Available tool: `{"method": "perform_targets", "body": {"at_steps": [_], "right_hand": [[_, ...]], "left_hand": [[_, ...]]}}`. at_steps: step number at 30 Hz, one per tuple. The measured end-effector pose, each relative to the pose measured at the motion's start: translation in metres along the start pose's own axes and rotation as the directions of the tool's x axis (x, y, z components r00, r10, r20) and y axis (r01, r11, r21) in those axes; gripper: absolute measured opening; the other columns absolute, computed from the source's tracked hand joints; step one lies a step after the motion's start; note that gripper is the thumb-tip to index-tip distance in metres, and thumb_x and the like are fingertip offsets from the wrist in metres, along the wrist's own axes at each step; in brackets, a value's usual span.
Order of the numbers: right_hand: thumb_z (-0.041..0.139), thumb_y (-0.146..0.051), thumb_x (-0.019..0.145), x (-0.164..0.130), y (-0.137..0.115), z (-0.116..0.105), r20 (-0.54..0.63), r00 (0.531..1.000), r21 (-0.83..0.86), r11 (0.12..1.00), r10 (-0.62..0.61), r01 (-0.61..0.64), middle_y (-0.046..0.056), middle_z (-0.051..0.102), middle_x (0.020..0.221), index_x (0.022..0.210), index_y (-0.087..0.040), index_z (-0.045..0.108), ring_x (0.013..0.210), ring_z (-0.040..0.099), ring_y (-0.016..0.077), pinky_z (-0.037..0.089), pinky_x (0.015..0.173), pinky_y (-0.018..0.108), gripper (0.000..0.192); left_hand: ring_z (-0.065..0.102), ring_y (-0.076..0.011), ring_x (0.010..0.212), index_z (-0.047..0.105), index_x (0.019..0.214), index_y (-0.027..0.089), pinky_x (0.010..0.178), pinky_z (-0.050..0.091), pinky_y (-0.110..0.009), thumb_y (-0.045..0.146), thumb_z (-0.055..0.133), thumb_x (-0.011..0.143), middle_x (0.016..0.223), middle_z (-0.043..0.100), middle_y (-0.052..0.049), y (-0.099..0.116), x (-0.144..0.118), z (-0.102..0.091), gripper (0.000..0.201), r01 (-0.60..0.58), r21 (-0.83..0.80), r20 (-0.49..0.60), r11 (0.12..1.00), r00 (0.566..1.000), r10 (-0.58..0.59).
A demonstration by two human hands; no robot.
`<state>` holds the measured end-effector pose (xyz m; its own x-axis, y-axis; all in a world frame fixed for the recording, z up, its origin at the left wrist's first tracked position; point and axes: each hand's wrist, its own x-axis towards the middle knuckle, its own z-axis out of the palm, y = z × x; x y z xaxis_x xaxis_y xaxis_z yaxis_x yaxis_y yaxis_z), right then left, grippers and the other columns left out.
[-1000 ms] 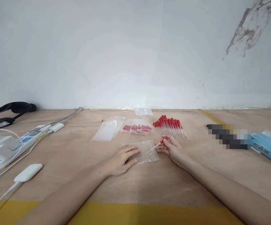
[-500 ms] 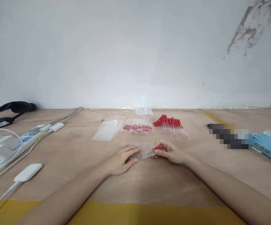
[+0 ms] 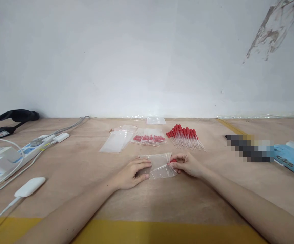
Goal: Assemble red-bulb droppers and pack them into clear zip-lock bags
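Observation:
A clear plastic zip bag (image 3: 159, 166) lies flat on the table between my hands. My left hand (image 3: 134, 172) rests over its left end, palm down, with thumb and fingers apart. At the right end my right hand (image 3: 186, 165) pinches a red-bulbed dropper (image 3: 173, 161); its bulb shows between my fingertips at the bag's mouth. The dropper's stem is hard to make out through the plastic. Behind my right hand, several more droppers (image 3: 184, 135) lie fanned out, red bulbs away from me. Filled bags (image 3: 149, 138) with red bulbs inside lie beyond my left hand.
Flat bags (image 3: 115, 140) are stacked left of the filled ones, and another bag (image 3: 155, 121) lies by the wall. At left are a power strip (image 3: 32, 147), a white charging case (image 3: 30, 187) and a black headset (image 3: 12, 122). A blue packet (image 3: 291, 159) lies at right.
The bag between my hands has flattened and spread out toward the right. My right hand has moved slightly right with the dropper. My left hand has hardly moved.

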<state>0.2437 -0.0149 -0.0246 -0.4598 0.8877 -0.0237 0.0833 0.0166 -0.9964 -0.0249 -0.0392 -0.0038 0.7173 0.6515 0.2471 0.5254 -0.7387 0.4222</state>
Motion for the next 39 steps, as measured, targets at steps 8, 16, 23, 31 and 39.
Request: {"method": "perform_targets", "body": {"at_steps": [8, 16, 23, 31, 39], "right_hand": [[0.065, -0.037, 0.07, -0.01, -0.006, 0.0, 0.186, 0.978, 0.261, 0.955, 0.092, -0.139, 0.003, 0.065, 0.085, 0.101, -0.019, 0.05, 0.076, 0.063, 0.0146, 0.05, 0.072, 0.032, 0.038], [0.062, -0.046, 0.069, -0.005, -0.005, 0.004, -0.078, 0.994, 0.147, 0.987, 0.077, -0.065, 0.004, 0.066, 0.074, 0.072, -0.014, 0.057, 0.069, 0.06, 0.0127, 0.048, 0.07, 0.029, 0.032], [0.069, -0.041, 0.062, -0.012, -0.007, 0.01, -0.045, 0.998, -0.051, 0.998, 0.034, -0.036, 0.0, 0.064, 0.07, 0.077, -0.015, 0.061, 0.062, 0.057, 0.01, 0.045, 0.059, 0.023, 0.031], [0.062, -0.049, 0.064, -0.012, -0.007, 0.004, -0.092, 0.982, -0.098, 0.98, 0.163, -0.172, -0.01, 0.048, 0.047, 0.082, -0.02, 0.043, 0.027, 0.033, 0.004, 0.022, 0.029, 0.017, 0.038], [0.054, -0.03, 0.071, 0.018, -0.019, -0.031, -0.389, 0.899, -0.694, 0.706, -0.201, -0.142, 0.0, 0.059, 0.062, 0.073, -0.017, 0.059, 0.056, 0.054, 0.0116, 0.038, 0.052, 0.022, 0.014]], "left_hand": [[0.043, -0.0202, 0.117, 0.047, 0.123, 0.022, 0.1, 0.032, -0.04, 0.035, 0.045, 0.086, 0.125, 0.05, -0.007, 0.001, 0.0, 0.002, 0.039, 0.007, 0.004, -0.023, 1.0, 1.0, -0.007], [0.039, -0.0204, 0.121, 0.043, 0.126, 0.023, 0.102, 0.029, -0.04, 0.037, 0.046, 0.085, 0.13, 0.045, -0.007, -0.001, -0.001, 0.001, 0.043, -0.004, 0.002, 0.026, 1.0, 1.0, 0.004], [0.039, -0.0216, 0.12, 0.047, 0.123, 0.023, 0.1, 0.032, -0.04, 0.037, 0.051, 0.083, 0.129, 0.045, -0.008, -0.003, -0.001, 0.003, 0.043, -0.036, -0.014, -0.034, 0.999, 0.999, 0.036], [0.049, -0.0204, 0.111, 0.053, 0.117, 0.022, 0.096, 0.038, -0.037, 0.038, 0.052, 0.082, 0.121, 0.052, -0.008, -0.003, -0.001, 0.003, 0.039, -0.002, -0.057, -0.031, 0.998, 1.0, 0.0], [0.039, -0.0204, 0.121, 0.053, 0.118, 0.027, 0.101, 0.03, -0.039, 0.033, 0.043, 0.088, 0.13, 0.046, -0.005, -0.003, -0.001, -0.002, 0.032, -0.024, -0.055, 0.078, 0.998, 0.997, 0.029]]}}
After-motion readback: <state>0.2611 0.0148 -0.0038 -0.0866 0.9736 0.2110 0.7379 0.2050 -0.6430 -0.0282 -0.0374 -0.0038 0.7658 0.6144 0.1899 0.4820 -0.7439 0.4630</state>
